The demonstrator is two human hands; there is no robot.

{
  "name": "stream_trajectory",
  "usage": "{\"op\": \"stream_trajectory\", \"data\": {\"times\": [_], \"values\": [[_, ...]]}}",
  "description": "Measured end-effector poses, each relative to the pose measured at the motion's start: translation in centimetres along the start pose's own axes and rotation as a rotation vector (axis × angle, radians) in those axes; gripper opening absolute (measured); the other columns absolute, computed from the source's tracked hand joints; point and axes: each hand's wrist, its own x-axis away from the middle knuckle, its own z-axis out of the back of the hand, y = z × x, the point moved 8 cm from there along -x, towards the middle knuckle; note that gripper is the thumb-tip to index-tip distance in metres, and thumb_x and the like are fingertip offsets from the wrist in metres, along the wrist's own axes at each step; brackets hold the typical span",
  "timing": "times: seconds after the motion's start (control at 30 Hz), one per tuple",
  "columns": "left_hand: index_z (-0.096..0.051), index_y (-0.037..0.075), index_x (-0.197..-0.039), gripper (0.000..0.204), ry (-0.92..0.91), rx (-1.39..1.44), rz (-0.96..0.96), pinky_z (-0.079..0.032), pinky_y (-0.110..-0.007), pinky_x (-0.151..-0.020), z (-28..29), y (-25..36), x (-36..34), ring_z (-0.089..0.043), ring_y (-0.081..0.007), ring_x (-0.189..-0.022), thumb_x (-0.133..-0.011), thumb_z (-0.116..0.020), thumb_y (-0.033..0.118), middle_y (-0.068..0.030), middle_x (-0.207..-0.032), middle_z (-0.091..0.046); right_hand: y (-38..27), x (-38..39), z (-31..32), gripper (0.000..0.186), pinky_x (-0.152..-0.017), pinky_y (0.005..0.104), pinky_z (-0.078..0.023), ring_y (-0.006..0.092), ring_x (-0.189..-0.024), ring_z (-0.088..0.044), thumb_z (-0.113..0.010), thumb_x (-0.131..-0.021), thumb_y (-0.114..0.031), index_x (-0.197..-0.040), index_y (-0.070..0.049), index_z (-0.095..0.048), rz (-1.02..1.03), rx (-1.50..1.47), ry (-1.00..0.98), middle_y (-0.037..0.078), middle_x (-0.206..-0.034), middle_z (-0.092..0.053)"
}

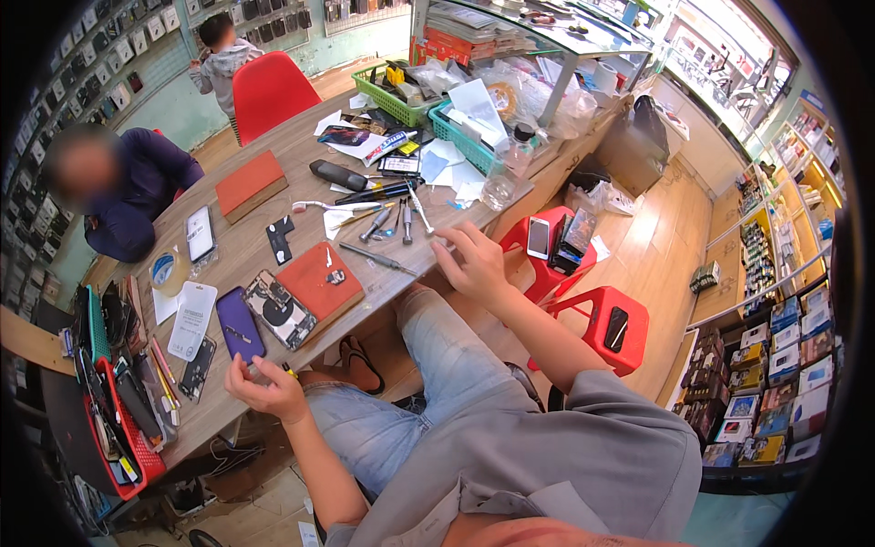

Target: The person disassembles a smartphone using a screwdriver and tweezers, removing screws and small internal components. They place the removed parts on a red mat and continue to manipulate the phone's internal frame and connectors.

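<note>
My left hand (267, 390) is at the table's near edge with loosely curled fingers, nothing visible between them. Just beyond it lies a purple phone case (240, 325) with small dark parts on it. An opened phone (281, 310), its inner boards exposed, rests beside a red-brown block (330, 294) carrying small parts. At the right, my right hand (474, 263) is over the table edge, fingers bent and apart. Its fingertips come close to the end of a thin white-handled tool (421, 210); whether they touch I cannot tell. Nearby lie small screwdrivers (407, 223) and a grey pen-like tool (378, 259).
Across the table a person (137, 187) leans on it; a child (221, 68) stands behind a red chair (272, 91). Green baskets (396, 109) and a bottle (504, 173) stand far right. Red stools (629, 356) hold phones. A red basket (137, 451) of tools sits left.
</note>
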Motion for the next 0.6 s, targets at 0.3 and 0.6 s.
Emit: {"op": "stream_trajectory", "data": {"times": [0.3,0.6], "values": [[-0.065,-0.002,-0.133,0.028,-0.256,0.05,0.157,-0.05,-0.036,-0.084,9.0,-0.6,4.3,-0.061,-0.025,-0.099,-0.105,-0.065,-0.001,-0.0132,-0.123,-0.064,10.0,25.3,18.2,0.062,-0.094,0.0486,-0.062,0.0357,-0.118,-0.073,-0.075,-0.097,-0.061,-0.124,-0.005,-0.077,-0.542,0.727,-0.81,0.017,-0.126,-0.074],[-0.069,0.001,-0.117,0.018,-0.748,0.064,0.412,-0.052,-0.036,-0.075,16.2,-0.2,11.9,-0.064,-0.0236,-0.087,-0.101,-0.062,-0.003,-0.0116,-0.116,-0.064,7.4,36.5,25.9,0.074,-0.094,0.0544,-0.061,0.0447,-0.112,-0.077,-0.085,-0.09,-0.051,-0.142,-0.005,-0.061,-0.99,0.649,-0.813,0.023,-0.122,-0.077]]}}
